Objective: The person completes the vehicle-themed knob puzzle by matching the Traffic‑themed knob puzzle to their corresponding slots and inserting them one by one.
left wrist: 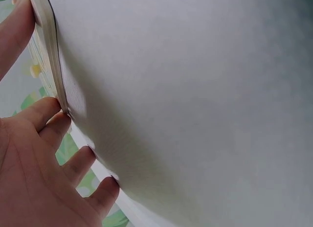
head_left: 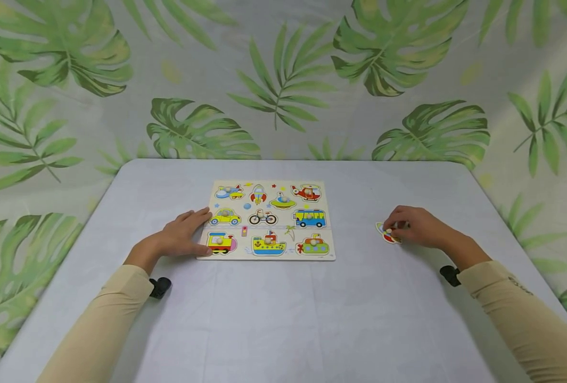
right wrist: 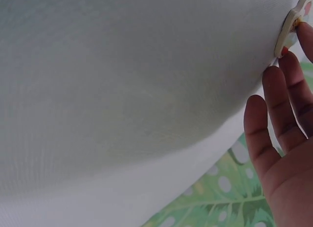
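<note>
A wooden knob puzzle board [head_left: 287, 256] with printed vehicles lies on the white table, left of its middle. My left hand [head_left: 183, 234] rests at the board's left side, fingers spread and thumb by the near left corner. In the left wrist view, the fingertips [left wrist: 55, 105] meet the board's edge [left wrist: 53, 51]. Well to the right of the board, my right hand [head_left: 415, 226] pinches a small knobbed puzzle piece [head_left: 389, 238] printed in red, blue and yellow. The right wrist view shows the thumb at the knob of this piece [right wrist: 288, 31]; its face is partly hidden.
Knobs stand up from several pieces on the board, among them a bus [head_left: 318, 218], a boat [head_left: 274, 248] and a helicopter [head_left: 307, 193]. The white table [head_left: 264, 319] has rounded far corners. Behind it hangs a leaf-patterned cloth [head_left: 307, 64].
</note>
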Demonstrator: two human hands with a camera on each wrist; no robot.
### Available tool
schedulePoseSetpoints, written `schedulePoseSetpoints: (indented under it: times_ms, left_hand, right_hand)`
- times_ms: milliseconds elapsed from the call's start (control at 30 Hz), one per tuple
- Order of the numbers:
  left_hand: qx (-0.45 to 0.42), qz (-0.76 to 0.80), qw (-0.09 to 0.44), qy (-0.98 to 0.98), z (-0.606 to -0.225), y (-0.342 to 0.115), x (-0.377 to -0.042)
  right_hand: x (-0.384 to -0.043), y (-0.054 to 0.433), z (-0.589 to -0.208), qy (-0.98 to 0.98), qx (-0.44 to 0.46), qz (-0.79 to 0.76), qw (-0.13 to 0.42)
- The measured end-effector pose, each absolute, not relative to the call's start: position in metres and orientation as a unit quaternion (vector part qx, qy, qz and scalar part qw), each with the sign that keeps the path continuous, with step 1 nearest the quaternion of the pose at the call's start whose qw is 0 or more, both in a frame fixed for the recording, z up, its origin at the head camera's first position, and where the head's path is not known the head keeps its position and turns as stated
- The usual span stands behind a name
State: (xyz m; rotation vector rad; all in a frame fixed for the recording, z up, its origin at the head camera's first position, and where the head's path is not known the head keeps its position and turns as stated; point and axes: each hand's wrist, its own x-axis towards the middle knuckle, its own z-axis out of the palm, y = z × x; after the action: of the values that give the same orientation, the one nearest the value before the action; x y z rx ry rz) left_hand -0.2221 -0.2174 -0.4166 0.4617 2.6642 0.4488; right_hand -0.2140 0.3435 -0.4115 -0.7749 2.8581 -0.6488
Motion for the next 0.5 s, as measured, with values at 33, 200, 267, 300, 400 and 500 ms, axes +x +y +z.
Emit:
schedulePoseSetpoints:
  times_ms: [33, 200, 267, 300, 400, 500]
  left_hand:
    - [0.165, 0.160, 0.199, 0.952, -0.416, -0.217, -0.222]
    - [0.164, 0.163, 0.203, 0.952, -0.415, -0.215, -0.222]
    - [0.162, 0.163, 0.202, 0.952, -0.415, -0.215, -0.222]
    - [0.162, 0.163, 0.202, 0.952, -0.415, -0.215, -0.222]
    - [0.161, 0.162, 0.201, 0.953, -0.415, -0.216, -0.222]
    - [0.161, 0.159, 0.201, 0.953, -0.416, -0.217, -0.222]
  right_hand:
    - [-0.214, 0.344, -0.411, 0.942, -0.255, -0.213, 0.056]
    - [-0.214, 0.345, -0.410, 0.944, -0.252, -0.206, 0.056]
    - [-0.215, 0.344, -0.409, 0.945, -0.251, -0.204, 0.051]
    - [-0.216, 0.344, -0.408, 0.945, -0.250, -0.203, 0.047]
    - [-0.221, 0.339, -0.405, 0.949, -0.242, -0.199, 0.033]
    - [-0.229, 0.329, -0.401, 0.953, -0.232, -0.194, 0.021]
